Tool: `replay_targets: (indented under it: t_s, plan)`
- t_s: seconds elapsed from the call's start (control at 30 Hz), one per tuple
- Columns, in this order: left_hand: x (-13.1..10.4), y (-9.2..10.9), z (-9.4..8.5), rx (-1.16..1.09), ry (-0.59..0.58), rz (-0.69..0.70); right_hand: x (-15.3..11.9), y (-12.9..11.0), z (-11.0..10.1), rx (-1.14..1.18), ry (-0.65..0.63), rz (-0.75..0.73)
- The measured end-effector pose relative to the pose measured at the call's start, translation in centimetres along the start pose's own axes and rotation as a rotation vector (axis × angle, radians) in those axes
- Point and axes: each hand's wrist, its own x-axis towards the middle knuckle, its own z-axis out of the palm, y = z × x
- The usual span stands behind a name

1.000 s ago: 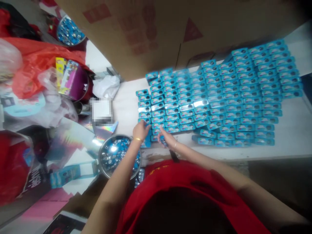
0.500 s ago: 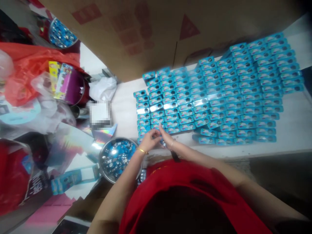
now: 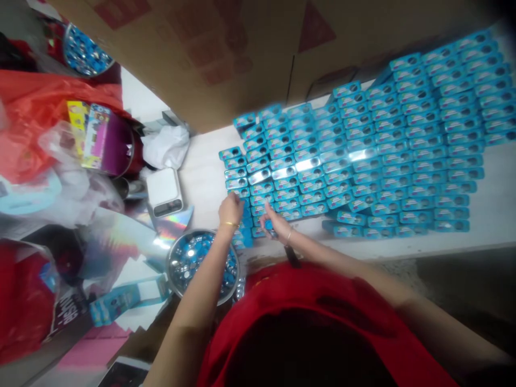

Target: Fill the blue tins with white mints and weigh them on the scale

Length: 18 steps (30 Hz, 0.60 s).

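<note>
My left hand, with a gold bracelet at its wrist, is closed over the leftmost column of small blue boxes. Its fingertips are bent down out of sight, so what they grip cannot be made out. A little to its right, my right hand is curled with the thumb up around a few small blue and silver pieces. Beneath my left forearm stands a round metal bowl full of similar shiny blue and silver pieces. The boxes lie in tight rows across the white table.
A large cardboard box closes off the back. To the left are a white digital scale, a white plastic bag, a purple box, a red plastic bag and a second bowl of pieces. A blue carton lies lower left.
My left hand has moved left, away from my right hand, onto the leftmost boxes. My right hand stays nearly in place with its pieces. The view has shifted slightly.
</note>
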Motion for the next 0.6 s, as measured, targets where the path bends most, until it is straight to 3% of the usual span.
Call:
replay_targets:
  t_s: [0.2, 0.33, 0.47, 0.6]
  plan:
    - [2.4, 0.6, -0.3, 0.233, -0.151, -0.123, 0.1, 0.2, -0.1, -0.028, -0.012, 0.024]
    - [2.5, 0.8, -0.8, 0.237, -0.152, -0.117, 0.3, 0.2, 0.0, -0.043, -0.021, 0.051]
    - [-0.3, 1.4, -1.3, 0.088, -0.112, 0.086, 0.5, -0.1, 0.0, -0.026, -0.027, 0.074]
    - [-4.2, 2.4, -0.9, -0.112, -0.215, 0.371, 0.8, -0.3, 0.5, 0.019, 0.017, 0.063]
